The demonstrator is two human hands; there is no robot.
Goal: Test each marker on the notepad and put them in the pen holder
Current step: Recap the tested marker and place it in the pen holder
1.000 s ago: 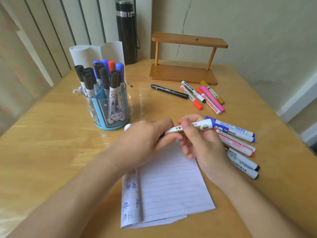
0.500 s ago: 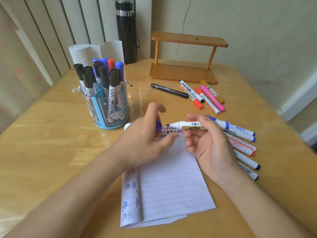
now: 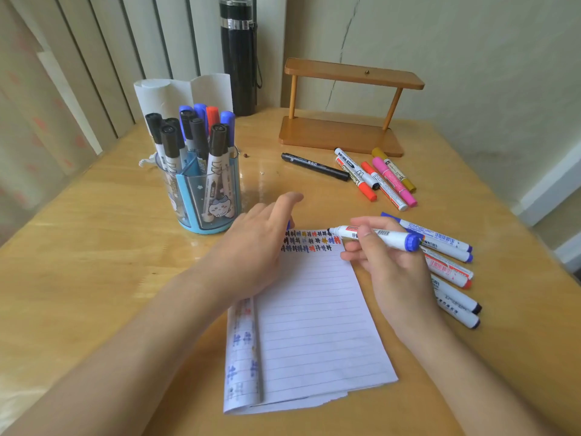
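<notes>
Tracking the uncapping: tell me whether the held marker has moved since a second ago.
Yes. The marker in the right hand has moved right, away from the pen holder.

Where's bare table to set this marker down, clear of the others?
Bare table left of the notepad, in front of the pen holder. Also the strip between pen holder and black marker, and the near right corner below the loose markers. Crowded: right of the notepad, and before the wooden stand.
</notes>
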